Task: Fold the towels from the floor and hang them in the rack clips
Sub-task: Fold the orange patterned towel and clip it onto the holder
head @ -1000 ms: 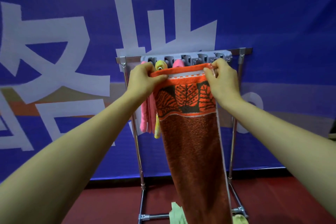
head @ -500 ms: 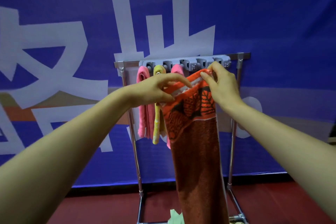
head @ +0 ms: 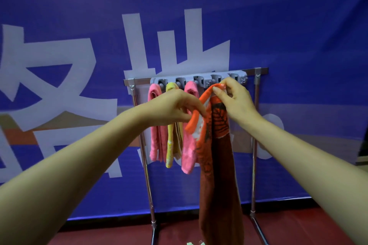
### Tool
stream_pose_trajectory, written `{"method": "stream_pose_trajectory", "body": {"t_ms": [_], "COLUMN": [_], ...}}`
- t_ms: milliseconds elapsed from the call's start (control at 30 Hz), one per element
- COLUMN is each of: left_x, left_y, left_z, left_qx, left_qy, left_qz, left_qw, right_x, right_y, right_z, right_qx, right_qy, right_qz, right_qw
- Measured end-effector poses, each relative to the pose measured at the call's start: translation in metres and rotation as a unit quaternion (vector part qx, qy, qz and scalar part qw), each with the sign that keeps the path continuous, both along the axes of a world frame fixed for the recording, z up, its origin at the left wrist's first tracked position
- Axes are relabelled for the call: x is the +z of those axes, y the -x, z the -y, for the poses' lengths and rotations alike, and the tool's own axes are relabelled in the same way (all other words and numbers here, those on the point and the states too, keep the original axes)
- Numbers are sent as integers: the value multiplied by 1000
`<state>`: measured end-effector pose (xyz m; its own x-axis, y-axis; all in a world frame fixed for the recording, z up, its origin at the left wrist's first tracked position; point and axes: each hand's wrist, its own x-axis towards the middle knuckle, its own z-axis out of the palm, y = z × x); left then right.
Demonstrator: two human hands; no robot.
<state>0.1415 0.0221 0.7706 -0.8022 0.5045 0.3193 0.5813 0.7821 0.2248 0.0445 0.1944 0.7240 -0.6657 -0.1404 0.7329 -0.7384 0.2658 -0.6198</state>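
Note:
An orange-brown towel (head: 218, 165) with a leaf pattern hangs long in front of the metal rack (head: 256, 93). My right hand (head: 235, 98) pinches its top corner just below the grey clip strip (head: 201, 80), near the right-hand clips. My left hand (head: 175, 108) grips the towel's orange top hem lower down, so the hem slopes down to the left. Three towels hang in the left clips: a pink one (head: 156, 137), a yellow one (head: 171, 143) and another pink one (head: 188, 151).
A blue banner with large pale characters (head: 79, 65) covers the wall behind the rack. The floor (head: 298, 225) is dark red. A pale green cloth (head: 192, 243) lies at the rack's foot.
The towel's top edge was stretched flat between both hands. My left hand has since dropped and moved right, bunching the hem toward my right hand, which stays up by the clips.

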Motion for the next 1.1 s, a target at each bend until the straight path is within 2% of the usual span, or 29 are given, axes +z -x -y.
{"method": "stream_pose_trajectory", "body": {"t_ms": [67, 133, 233, 367, 500, 633, 700, 767, 833, 900, 1000, 1100], "left_x": [-3, -7, -14, -21, -25, -25, -23, -20, -18, -18, -23, -48], "left_y": [6, 14, 20, 25, 30, 34, 34, 34, 31, 29, 27, 28], "left_z": [1, 1, -5, -19, -29, -32, -33, -33, -35, -38, -37, -37], "left_qx": [21, 41, 53, 80, 108, 127, 146, 159, 155, 144, 72, 35], "left_qy": [-8, -41, -110, -190, -216, -252, -250, -252, -274, -351, -513, -512], "left_qz": [-79, -115, -143, -154, -202, -230, -262, -270, -261, -223, -75, 54], "left_qw": [997, 992, 982, 966, 949, 931, 921, 916, 913, 898, 852, 856], "right_x": [2, 4, 7, 6, 4, 7, 9, 10, 12, 16, 24, 38], "right_y": [0, -3, -8, -10, -11, -16, -17, -18, -18, -18, -18, -18], "right_z": [-1, -1, -2, -1, 0, -5, -8, -9, -6, -1, 6, 14], "right_qx": [37, 75, 125, 157, 177, 240, 274, 280, 250, 220, 209, 171], "right_qy": [18, 35, 63, 101, 152, 162, 164, 134, 117, 130, 158, 214], "right_qz": [18, 35, 58, 131, 205, 254, 260, 213, 148, 114, 91, 75], "right_qw": [999, 996, 988, 974, 950, 923, 911, 926, 950, 960, 961, 959]}}
